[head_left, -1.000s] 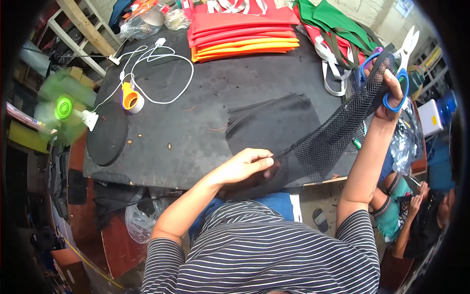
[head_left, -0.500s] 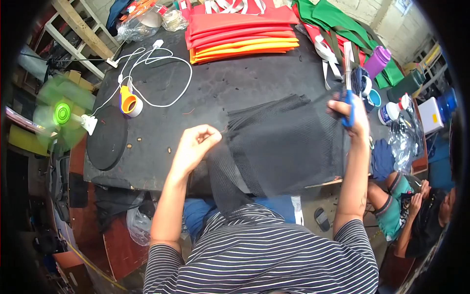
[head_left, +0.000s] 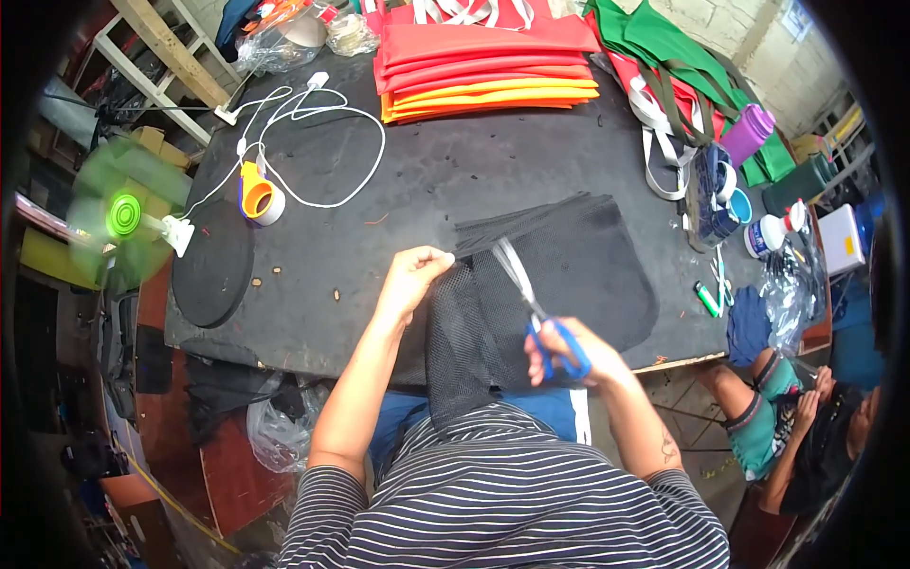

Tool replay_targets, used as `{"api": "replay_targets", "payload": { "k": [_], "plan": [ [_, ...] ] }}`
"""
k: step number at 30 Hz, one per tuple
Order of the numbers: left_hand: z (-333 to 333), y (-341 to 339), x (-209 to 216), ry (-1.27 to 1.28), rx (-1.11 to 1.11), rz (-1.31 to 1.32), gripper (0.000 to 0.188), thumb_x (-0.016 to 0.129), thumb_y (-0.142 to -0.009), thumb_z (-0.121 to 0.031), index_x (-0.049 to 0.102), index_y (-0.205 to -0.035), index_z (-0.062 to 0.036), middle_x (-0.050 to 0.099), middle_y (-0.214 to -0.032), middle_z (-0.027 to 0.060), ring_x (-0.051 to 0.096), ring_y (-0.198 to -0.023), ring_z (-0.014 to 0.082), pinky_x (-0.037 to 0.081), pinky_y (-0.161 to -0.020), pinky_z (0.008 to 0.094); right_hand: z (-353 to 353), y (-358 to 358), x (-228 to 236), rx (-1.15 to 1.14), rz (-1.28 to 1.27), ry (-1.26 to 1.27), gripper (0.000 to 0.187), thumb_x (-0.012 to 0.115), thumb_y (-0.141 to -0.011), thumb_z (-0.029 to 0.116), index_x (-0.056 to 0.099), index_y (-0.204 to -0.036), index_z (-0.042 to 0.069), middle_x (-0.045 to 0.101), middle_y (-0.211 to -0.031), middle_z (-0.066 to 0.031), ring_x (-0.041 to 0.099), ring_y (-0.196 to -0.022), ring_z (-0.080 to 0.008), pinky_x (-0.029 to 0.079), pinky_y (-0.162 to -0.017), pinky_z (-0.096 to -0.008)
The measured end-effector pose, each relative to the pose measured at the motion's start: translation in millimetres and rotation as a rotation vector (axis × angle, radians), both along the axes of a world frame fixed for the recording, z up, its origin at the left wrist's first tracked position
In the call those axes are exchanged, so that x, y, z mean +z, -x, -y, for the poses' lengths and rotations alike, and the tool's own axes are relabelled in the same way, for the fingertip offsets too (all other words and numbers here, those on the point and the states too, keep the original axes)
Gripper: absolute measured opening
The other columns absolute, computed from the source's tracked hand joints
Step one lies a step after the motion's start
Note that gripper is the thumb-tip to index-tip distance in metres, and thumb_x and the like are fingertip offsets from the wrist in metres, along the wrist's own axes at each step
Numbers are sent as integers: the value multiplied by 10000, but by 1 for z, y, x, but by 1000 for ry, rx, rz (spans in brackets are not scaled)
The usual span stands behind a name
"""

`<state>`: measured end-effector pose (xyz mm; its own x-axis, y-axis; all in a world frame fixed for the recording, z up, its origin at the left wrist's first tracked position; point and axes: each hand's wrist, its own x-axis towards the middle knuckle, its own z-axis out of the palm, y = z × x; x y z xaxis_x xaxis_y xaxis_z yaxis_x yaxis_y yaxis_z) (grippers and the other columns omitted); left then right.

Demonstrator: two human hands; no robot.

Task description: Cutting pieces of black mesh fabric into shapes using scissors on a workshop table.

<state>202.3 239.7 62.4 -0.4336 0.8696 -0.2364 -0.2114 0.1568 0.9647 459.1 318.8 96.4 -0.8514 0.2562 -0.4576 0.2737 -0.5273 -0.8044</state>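
Black mesh fabric (head_left: 578, 275) lies in layers at the table's near edge, with one part hanging over toward my lap. My left hand (head_left: 414, 282) is closed in a pinch at the upper left corner of the mesh; the bit between thumb and finger is the mesh edge. In my right hand (head_left: 573, 356) are blue-handled scissors (head_left: 517, 275), fingers through the loops. Their blades point up and left across the mesh, tips a short way right of my left fingertips. Whether the blades touch the mesh, I cannot tell.
Stacked red and orange fabric (head_left: 488, 71) sits at the back. A tape dispenser (head_left: 261, 197) and white cable (head_left: 379, 142) lie left, beside a spinning green fan (head_left: 123, 216). Right are a purple bottle (head_left: 747, 133), a glue bottle (head_left: 766, 234) and a green lighter (head_left: 706, 299). A person (head_left: 806, 417) sits at right.
My right hand has brought the scissors down and left, from the right side of the table to over the mesh. My left hand keeps its pinch near the corner.
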Motion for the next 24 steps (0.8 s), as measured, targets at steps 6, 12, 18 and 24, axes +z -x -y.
{"api": "replay_targets", "payload": {
  "k": [6, 12, 18, 24],
  "plan": [
    [3, -5, 11, 35, -15, 165, 133, 590, -817, -104, 625, -851, 19, 618, -761, 36, 562, -679, 85, 445, -635, 207, 20, 21, -11, 21, 23, 211, 433, 555, -828, 438, 537, -773, 9, 531, -611, -44, 561, -520, -139, 507, -494, -267],
    [8, -4, 17, 27, 35, 140, 130, 581, -819, -102, 627, -851, 15, 611, -742, 27, 544, -640, 79, 429, -593, 197, 18, 36, -18, 17, 65, 108, 406, 572, -822, 431, 505, -742, 39, 523, -604, -18, 536, -501, -99, 477, -467, -230],
    [10, -4, 20, 58, 10, 183, 127, 589, -816, -123, 632, -835, -4, 596, -704, 3, 503, -580, 51, 385, -525, 179, 12, 47, -20, -9, 47, 46, 439, 565, -820, 442, 521, -782, 8, 520, -622, -47, 539, -526, -129, 476, -493, -248],
    [11, -2, 18, 78, 22, 190, 126, 590, -817, -136, 629, -803, -17, 580, -668, -12, 481, -545, 39, 359, -490, 171, 14, 51, -26, -44, 25, 74, 420, 571, -821, 427, 523, -771, 13, 520, -600, -47, 538, -504, -128, 472, -468, -242]
  ]
}}
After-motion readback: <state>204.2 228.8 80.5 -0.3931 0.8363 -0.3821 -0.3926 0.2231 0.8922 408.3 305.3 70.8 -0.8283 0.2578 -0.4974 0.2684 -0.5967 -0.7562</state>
